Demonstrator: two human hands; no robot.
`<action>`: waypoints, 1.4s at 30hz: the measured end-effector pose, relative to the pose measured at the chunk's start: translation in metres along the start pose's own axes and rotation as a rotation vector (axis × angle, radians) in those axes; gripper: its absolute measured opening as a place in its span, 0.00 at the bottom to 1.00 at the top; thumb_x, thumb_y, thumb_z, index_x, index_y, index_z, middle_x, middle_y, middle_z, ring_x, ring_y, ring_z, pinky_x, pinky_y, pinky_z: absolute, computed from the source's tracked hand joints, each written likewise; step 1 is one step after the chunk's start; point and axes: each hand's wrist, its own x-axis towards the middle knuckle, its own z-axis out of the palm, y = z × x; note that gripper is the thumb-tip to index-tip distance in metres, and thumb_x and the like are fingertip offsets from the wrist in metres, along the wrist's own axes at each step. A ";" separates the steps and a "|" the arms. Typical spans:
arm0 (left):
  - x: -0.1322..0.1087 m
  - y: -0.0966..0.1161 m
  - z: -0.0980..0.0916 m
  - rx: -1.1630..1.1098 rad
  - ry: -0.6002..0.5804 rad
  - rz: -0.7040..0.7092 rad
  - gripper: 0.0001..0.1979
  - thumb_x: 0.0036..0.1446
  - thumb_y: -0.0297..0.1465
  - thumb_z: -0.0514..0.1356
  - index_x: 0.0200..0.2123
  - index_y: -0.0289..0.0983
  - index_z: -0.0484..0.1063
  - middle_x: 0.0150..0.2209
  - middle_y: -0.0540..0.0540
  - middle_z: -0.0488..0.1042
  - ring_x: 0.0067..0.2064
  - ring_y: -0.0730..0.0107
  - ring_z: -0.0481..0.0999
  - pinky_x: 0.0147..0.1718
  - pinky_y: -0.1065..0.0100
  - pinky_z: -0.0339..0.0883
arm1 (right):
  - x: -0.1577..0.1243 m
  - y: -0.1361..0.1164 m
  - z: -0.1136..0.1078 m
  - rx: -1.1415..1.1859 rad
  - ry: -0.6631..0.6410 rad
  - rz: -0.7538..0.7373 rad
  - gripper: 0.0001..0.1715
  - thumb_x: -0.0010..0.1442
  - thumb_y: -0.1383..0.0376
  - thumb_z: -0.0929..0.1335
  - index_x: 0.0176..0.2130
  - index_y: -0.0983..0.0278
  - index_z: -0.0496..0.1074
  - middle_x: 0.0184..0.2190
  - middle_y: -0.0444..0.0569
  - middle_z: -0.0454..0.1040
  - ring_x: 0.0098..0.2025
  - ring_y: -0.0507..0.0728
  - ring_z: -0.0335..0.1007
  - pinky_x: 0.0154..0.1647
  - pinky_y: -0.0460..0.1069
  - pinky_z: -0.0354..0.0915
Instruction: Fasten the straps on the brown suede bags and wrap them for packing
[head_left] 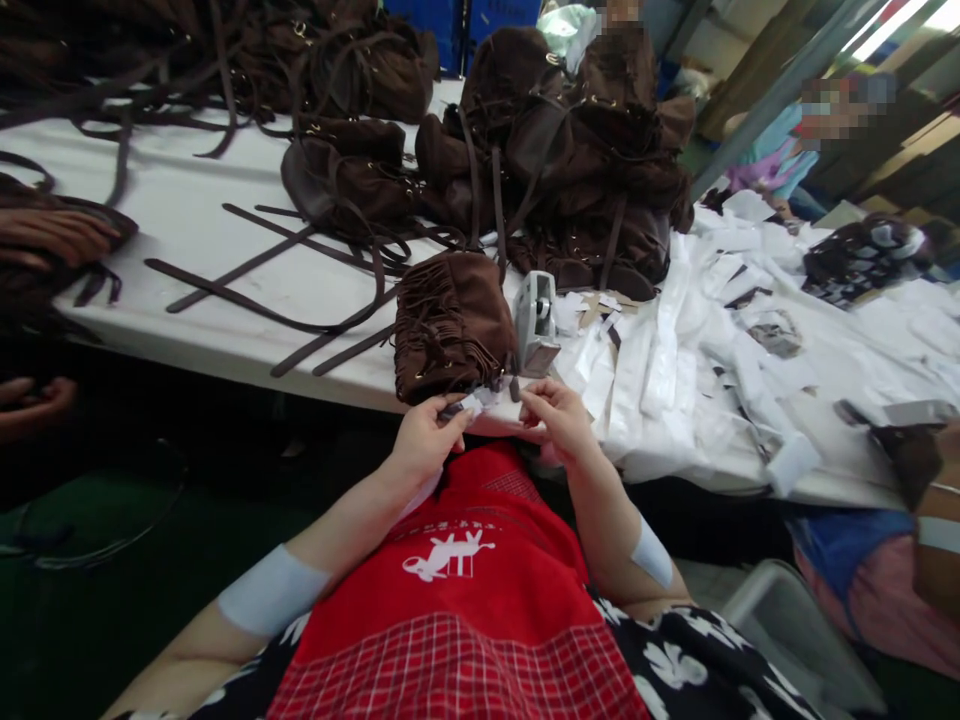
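Observation:
A brown fringed bag (476, 300) lies at the table's front edge, its eyelets and fringe towards me. My left hand (431, 435) is closed at the bag's near end, pinching a small white tag (472, 403) with something dark beside it. To the right, my right hand (559, 412) has thumb and fingertips pressed together; whatever is between them is too small to make out. A dark tassel end (514, 388) shows just left of those fingertips. Right beside the bag stands a grey tape dispenser (535, 320), close beyond my right hand.
Brown bags (570, 150) are piled behind, with long straps (262, 310) trailing across the white table (180, 200). White paper and plastic sleeves (660, 350) cover the right side. Another person's hand (56, 235) rests on a bag at left. A grey plastic chair (795, 620) stands lower right.

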 end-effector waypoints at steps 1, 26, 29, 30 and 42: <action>0.000 0.001 0.001 -0.001 0.005 0.004 0.23 0.50 0.39 0.66 0.46 0.30 0.75 0.14 0.54 0.69 0.16 0.76 0.66 0.17 0.76 0.57 | -0.007 -0.002 0.010 0.022 -0.061 0.023 0.21 0.48 0.51 0.75 0.29 0.63 0.69 0.18 0.42 0.73 0.18 0.49 0.67 0.20 0.43 0.64; -0.004 0.003 -0.002 -0.075 0.003 -0.010 0.22 0.48 0.41 0.66 0.42 0.31 0.74 0.19 0.53 0.71 0.17 0.77 0.67 0.18 0.75 0.61 | -0.015 0.024 0.055 -0.028 -0.090 0.023 0.21 0.49 0.49 0.73 0.25 0.63 0.68 0.16 0.43 0.72 0.18 0.50 0.66 0.20 0.44 0.61; -0.004 0.002 -0.001 0.017 0.064 0.021 0.19 0.48 0.42 0.67 0.37 0.33 0.74 0.20 0.53 0.71 0.16 0.78 0.65 0.15 0.75 0.58 | -0.016 0.025 0.056 -0.030 -0.124 0.032 0.19 0.49 0.51 0.73 0.26 0.63 0.70 0.16 0.43 0.73 0.18 0.50 0.67 0.21 0.43 0.61; -0.003 0.002 -0.001 0.037 0.078 0.033 0.18 0.49 0.42 0.67 0.37 0.34 0.74 0.19 0.54 0.71 0.15 0.78 0.65 0.15 0.76 0.57 | -0.016 0.026 0.057 -0.025 -0.135 0.041 0.17 0.49 0.52 0.73 0.27 0.63 0.70 0.17 0.43 0.73 0.18 0.50 0.67 0.21 0.43 0.62; -0.012 0.001 -0.001 0.161 0.052 0.174 0.14 0.60 0.42 0.57 0.37 0.38 0.72 0.18 0.55 0.69 0.17 0.76 0.68 0.19 0.75 0.61 | -0.019 0.027 0.059 -0.067 -0.039 0.076 0.08 0.49 0.61 0.70 0.28 0.64 0.72 0.17 0.44 0.75 0.19 0.52 0.72 0.21 0.43 0.64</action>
